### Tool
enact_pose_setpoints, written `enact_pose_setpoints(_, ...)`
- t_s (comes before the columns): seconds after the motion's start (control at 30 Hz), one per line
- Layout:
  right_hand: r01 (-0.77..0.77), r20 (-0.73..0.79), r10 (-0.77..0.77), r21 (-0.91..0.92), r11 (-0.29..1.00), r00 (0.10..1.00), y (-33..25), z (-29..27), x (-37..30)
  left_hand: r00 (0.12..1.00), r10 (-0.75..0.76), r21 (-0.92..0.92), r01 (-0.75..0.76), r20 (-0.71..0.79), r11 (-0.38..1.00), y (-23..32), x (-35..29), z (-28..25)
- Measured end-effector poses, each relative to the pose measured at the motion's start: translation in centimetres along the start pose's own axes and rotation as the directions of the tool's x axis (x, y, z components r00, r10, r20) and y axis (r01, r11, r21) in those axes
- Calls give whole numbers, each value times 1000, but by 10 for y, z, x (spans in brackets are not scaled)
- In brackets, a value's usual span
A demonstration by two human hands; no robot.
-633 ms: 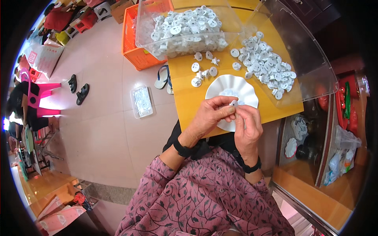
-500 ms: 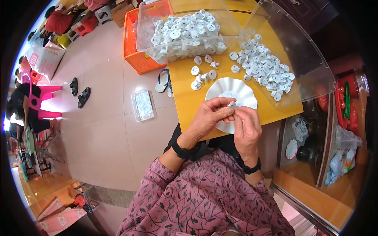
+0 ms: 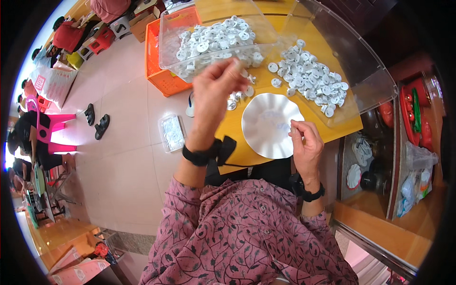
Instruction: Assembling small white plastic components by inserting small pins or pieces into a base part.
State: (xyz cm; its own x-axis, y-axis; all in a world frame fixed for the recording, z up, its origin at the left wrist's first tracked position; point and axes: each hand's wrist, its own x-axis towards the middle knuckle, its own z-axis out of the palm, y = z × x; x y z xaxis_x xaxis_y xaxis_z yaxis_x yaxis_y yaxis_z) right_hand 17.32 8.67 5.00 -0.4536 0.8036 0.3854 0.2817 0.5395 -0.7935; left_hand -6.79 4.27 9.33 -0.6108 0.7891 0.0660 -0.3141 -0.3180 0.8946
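On the yellow counter (image 3: 232, 142), the clear bin (image 3: 167, 47) is loaded with white parts (image 3: 216, 40) and a heap (image 3: 313, 78) of like ones lies to its right, so the work looks under way, though which group is finished cannot be told. Before them, the scalloped plate (image 3: 268, 145) holds only a few pale bits (image 3: 271, 115). The blurred left hand (image 3: 216, 90) hangs over the counter's near-left part, the right hand (image 3: 308, 147) has thumb and forefinger close together by the plate's rim, and whether either hand's fingers grip anything I cannot tell.
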Motion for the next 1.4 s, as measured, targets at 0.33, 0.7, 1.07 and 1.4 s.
enact_pose_setpoints(0.33,26,-10,-27,-77,997,1000,31,-5,36,925,320,-8,-328,-207,944,10,43,-18)
enact_pose_setpoints(0.7,333,266,-255,-307,892,929,72,12,96,973,-227,36,229,-44,973,-41,-61,-16)
enact_pose_setpoints(1.07,274,323,-102,-549,790,941,90,13,104,914,-403,65,400,41,914,-70,-82,-7)
enact_pose_setpoints(1.4,-30,274,46,-60,998,961,9,-3,56,922,-366,112,353,128,929,-80,-81,3)
